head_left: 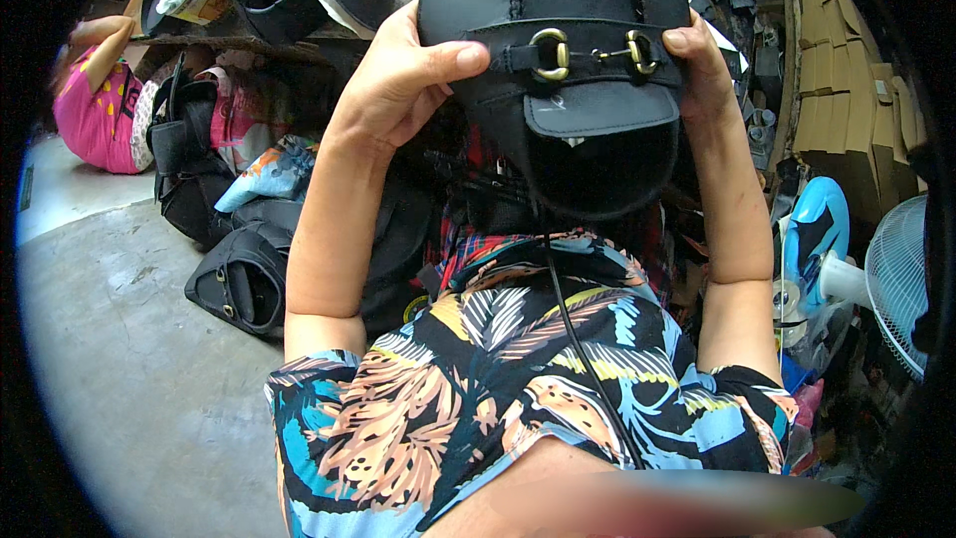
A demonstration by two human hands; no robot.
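Holding up black leather shoe top (558, 82) in front of black shirt with leafy print (398, 418), dark open end toward shirt. Likely holding both sides to keep soft leather from flopping and brassy metal bar buckle (640, 53) facing up. Pinching left edge with left grip (398, 80), thumb on top. Pinching right edge with right grip (705, 75), thumb beside buckle. Cannot tell how hidden fingers sit underneath.

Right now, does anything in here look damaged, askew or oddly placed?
Nothing looks clearly damaged. One small oddity: a pale mark on the flap of the black shoe piece, which the left hand and right hand hold up; it stands out against the dark surface.
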